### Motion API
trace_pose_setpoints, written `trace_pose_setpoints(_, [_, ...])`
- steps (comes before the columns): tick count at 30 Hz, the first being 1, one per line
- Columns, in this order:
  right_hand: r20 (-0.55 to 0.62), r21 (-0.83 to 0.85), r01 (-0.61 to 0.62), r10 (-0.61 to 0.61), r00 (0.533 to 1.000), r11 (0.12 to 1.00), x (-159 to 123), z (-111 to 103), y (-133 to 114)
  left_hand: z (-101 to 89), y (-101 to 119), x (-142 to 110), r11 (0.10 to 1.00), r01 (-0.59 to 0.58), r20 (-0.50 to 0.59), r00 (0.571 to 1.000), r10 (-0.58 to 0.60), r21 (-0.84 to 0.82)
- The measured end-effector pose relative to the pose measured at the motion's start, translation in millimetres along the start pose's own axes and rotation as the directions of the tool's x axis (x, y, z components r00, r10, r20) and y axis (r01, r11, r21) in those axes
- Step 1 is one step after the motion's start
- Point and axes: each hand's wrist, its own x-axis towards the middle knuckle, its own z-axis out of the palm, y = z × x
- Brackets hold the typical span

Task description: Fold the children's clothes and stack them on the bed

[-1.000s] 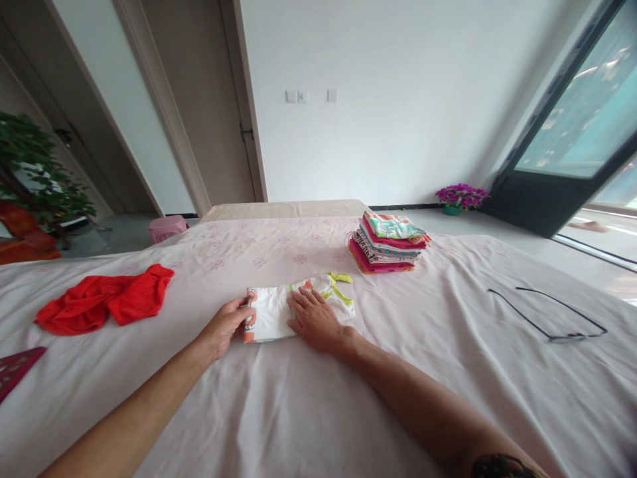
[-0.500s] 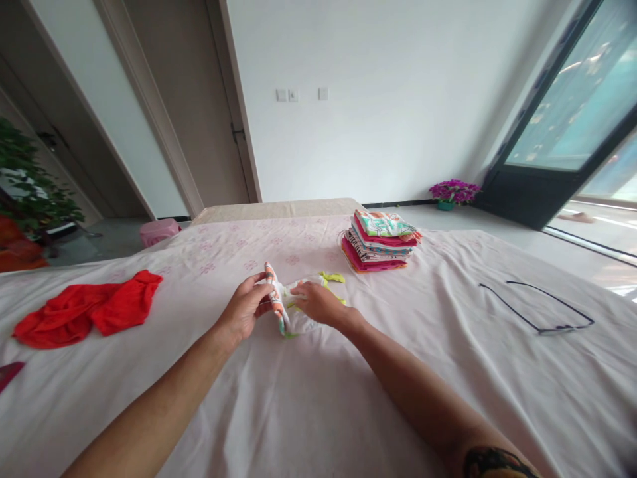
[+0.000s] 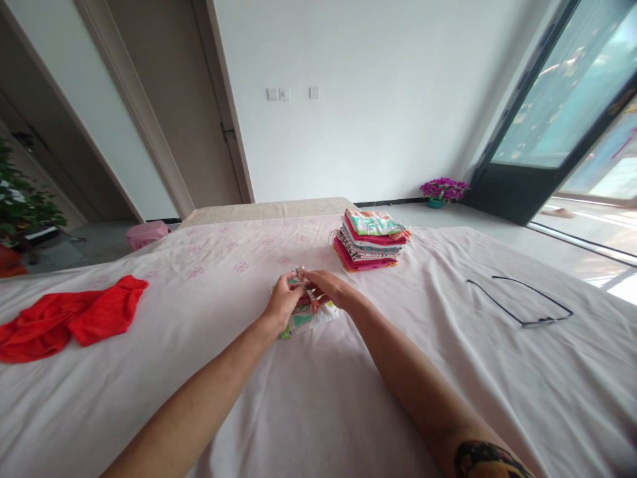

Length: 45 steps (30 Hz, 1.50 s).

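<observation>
A small white garment [image 3: 303, 321] with green and orange print lies folded over on the bed, under both hands. My left hand [image 3: 284, 299] is closed on its left side, thumb on top of the cloth. My right hand [image 3: 326, 287] pinches the folded-over edge from the other side, its fingers close to the left ones. Part of the garment is hidden behind the hands. Beyond and to the right stands a stack of folded clothes [image 3: 371, 240], with a white, green and orange printed piece on top.
A crumpled red garment [image 3: 107, 312] lies at the left of the pale bedsheet [image 3: 239, 405]. Eyeglasses [image 3: 540, 318] rest on the sheet at the right. Past the bed are a pink stool [image 3: 148, 234], a pot of purple flowers [image 3: 442, 190] and a leafy plant [image 3: 24, 199].
My left hand has brought the garment's left part over to the right, folding it, and both hands now meet at the fold. The view has turned slightly to the right.
</observation>
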Motion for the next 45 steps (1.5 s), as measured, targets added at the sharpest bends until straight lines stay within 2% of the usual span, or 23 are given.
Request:
trace_pose_setpoints(3, [-0.129, -0.197, 0.047, -0.074, 0.989, 0.979, 5, 2, 8, -13.0, -3, 2, 0.990, -0.051, -0.044, 0.997, 0.057, 0.133])
trace_pose_setpoints(5, [-0.169, -0.286, 0.067, -0.120, 0.978, 0.956, 7, 1, 13, -24.8, -6, 3, 0.919, -0.182, -0.052, 0.976, 0.213, 0.349])
trace_pose_setpoints(6, [-0.180, -0.316, 0.072, -0.135, 0.974, 0.946, 8, 0, 13, -30.3, -8, 4, 0.838, -0.264, -0.034, 0.947, 0.318, 0.477])
trace_pose_setpoints(8, [-0.196, -0.376, 0.072, -0.155, 0.968, 0.924, 7, -3, 12, -37.7, -14, 5, 0.607, -0.402, 0.057, 0.861, 0.505, 0.685])
trace_pose_setpoints(10, [-0.214, -0.471, 0.059, -0.179, 0.960, 0.880, 6, -6, 8, -38.8, -23, 6, 0.363, -0.465, 0.181, 0.782, 0.597, 0.807])
trace_pose_setpoints(11, [-0.221, -0.522, 0.047, -0.188, 0.957, 0.852, 4, -8, 6, -37.0, -28, 6, 0.259, -0.468, 0.238, 0.763, 0.601, 0.845])
trace_pose_setpoints(12, [-0.228, -0.575, 0.031, -0.196, 0.954, 0.818, 3, -9, 4, -34.0, -34, 6, 0.172, -0.456, 0.283, 0.762, 0.583, 0.873])
trace_pose_setpoints(14, [-0.253, -0.685, -0.027, -0.203, 0.946, 0.728, 0, -10, 1, -25.4, -44, 6, 0.043, -0.410, 0.331, 0.788, 0.520, 0.911])
trace_pose_setpoints(16, [-0.306, -0.779, -0.113, -0.216, 0.927, 0.617, -5, -8, -1, -16.5, -52, 6, -0.044, -0.366, 0.343, 0.816, 0.464, 0.930])
trace_pose_setpoints(18, [-0.357, -0.843, -0.174, -0.288, 0.889, 0.509, -10, -4, -2, -9.7, -58, 4, -0.098, -0.337, 0.344, 0.829, 0.441, 0.936])
trace_pose_setpoints(21, [-0.338, -0.906, -0.156, -0.451, 0.826, 0.394, -15, 5, -3, -5.5, -61, 2, -0.142, -0.318, 0.348, 0.836, 0.424, 0.937])
trace_pose_setpoints(23, [-0.287, -0.926, -0.111, -0.481, 0.828, 0.362, -15, 9, 1, -5.7, -62, 1, -0.147, -0.314, 0.347, 0.840, 0.416, 0.938])
trace_pose_setpoints(27, [-0.254, -0.920, -0.103, -0.373, 0.893, 0.379, -8, 10, 17, -9.9, -62, 1, -0.115, -0.341, 0.358, 0.842, 0.405, 0.933])
trace_pose_setpoints(29, [-0.272, -0.906, -0.115, -0.354, 0.895, 0.407, -4, 7, 26, -16.4, -64, 1, -0.083, -0.389, 0.388, 0.831, 0.398, 0.918])
trace_pose_setpoints(31, [-0.318, -0.877, -0.123, -0.370, 0.873, 0.464, -3, 2, 31, -29.5, -64, 0, -0.035, -0.435, 0.410, 0.816, 0.408, 0.900])
trace_pose_setpoints(33, [-0.394, -0.833, -0.155, -0.374, 0.840, 0.531, -4, -3, 31, -51.2, -63, -1, 0.021, -0.464, 0.408, 0.798, 0.443, 0.885])
trace_pose_setpoints(35, [-0.461, -0.793, -0.209, -0.340, 0.819, 0.572, -6, -9, 27, -81.7, -58, -2, 0.075, -0.454, 0.360, 0.786, 0.503, 0.888])
trace_pose_setpoints(38, [-0.474, -0.763, -0.281, -0.209, 0.856, 0.582, -9, -19, 17, -136.4, -47, -5, 0.113, -0.345, 0.224, 0.792, 0.569, 0.932])
trace_pose_setpoints(41, [-0.426, -0.766, -0.295, -0.108, 0.898, 0.571, -9, -24, 8, -185.1, -38, -8, 0.072, -0.210, 0.135, 0.819, 0.558, 0.975])
trace_pose_setpoints(43, [-0.404, -0.777, -0.300, -0.073, 0.912, 0.553, -6, -24, 4, -205.9, -35, -9, 0.043, -0.146, 0.101, 0.838, 0.536, 0.988])
trace_pose_setpoints(45, [-0.389, -0.785, -0.308, -0.041, 0.920, 0.538, -1, -22, 2, -215.5, -35, -9, 0.026, -0.119, 0.088, 0.848, 0.523, 0.993])
